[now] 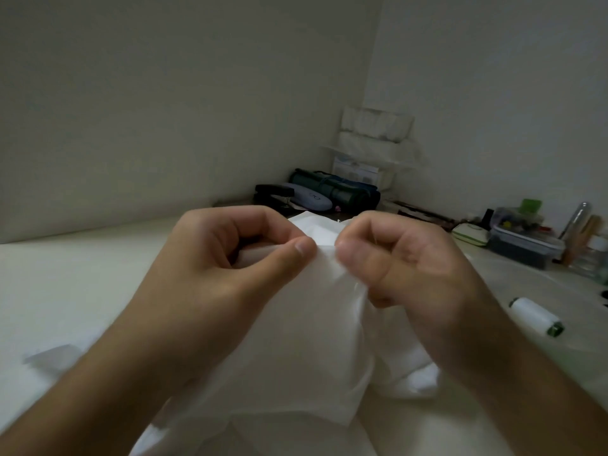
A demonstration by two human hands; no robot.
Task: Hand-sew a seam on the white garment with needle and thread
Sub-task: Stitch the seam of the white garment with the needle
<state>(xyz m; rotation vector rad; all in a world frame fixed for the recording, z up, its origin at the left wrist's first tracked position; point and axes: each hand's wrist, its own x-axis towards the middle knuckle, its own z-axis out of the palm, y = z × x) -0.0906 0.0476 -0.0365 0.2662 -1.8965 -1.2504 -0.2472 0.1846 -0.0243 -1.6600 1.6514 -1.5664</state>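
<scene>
Currently both grips pinch the white garment (306, 311) edge, left hand (230, 255) beside right hand (404, 261); needle not discernible, so next: locate it and align the seam.

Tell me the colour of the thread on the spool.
White thread on the spool, with a green end; seen in the head view.

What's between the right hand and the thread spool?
Head view: nothing stands between the right hand and the thread spool, only bare pale tabletop.
</scene>
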